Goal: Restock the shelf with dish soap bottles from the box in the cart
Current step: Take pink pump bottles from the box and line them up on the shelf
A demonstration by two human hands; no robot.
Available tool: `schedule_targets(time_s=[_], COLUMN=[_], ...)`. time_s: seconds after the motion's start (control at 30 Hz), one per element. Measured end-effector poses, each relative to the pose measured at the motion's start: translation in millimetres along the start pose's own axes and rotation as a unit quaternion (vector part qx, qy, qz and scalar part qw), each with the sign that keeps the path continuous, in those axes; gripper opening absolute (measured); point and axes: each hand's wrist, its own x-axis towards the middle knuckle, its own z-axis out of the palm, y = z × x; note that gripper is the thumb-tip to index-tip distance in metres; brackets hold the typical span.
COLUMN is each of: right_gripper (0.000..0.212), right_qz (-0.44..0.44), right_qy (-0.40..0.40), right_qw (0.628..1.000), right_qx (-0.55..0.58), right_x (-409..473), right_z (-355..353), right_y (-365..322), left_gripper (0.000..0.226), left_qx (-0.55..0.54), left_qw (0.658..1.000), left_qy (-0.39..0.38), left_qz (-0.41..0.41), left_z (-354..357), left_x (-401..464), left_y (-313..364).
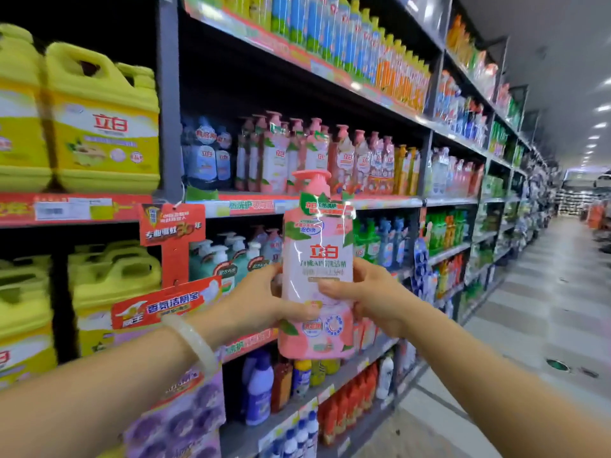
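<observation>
Pink dish soap bottle (317, 269) upright at centre frame, clasped by left hand (264, 300) at 9 o'clock and right hand (367, 297) at 3 o'clock; shelf (380, 201) behind.

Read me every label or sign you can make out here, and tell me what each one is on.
"立白": pink pump bottle held by left hand and right hand.
"安心洗": blue badge on that bottle.
"立白": yellow jug on the shelf.
"香氛洁厕宝": red hanging sign.
"30年": red tag above it.
Shelf price strips and the bottle's small print: too blurred to read.
</observation>
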Motion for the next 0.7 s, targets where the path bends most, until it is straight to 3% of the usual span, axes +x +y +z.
schedule_targets(time_s=[0.2,0.33,0.5,0.7], right_gripper=[0.035,0.024,0.019,0.028], right_qz=[-0.047,-0.08,-0.146,-0.192], right_qy=[-0.022,-0.059,-0.105,-0.14], right_qw=[0.998,0.995,0.983,0.971], right_qx=[0.022,0.032,0.033,0.032], right_x=[113.9,180.1,264.1,358.7], right_z=[-53.7,-75.9,-106.6,-133.4], right_y=[-9.2,-22.5,-49.6,-75.2], left_gripper=[0.055,0.062,0.053,0.062], left_qx=[0.074,0.107,0.163,0.194], left_qw=[0.995,0.989,0.966,0.941], left_qy=[0.054,0.095,0.174,0.258], left_qz=[0.027,0.039,0.096,0.099], left_z=[-14.4,-32.3,-49.7,-76.0], left_x=[108.8,170.4,239.7,322.2], left_y=[24.4,37.5,65.3,89.0])
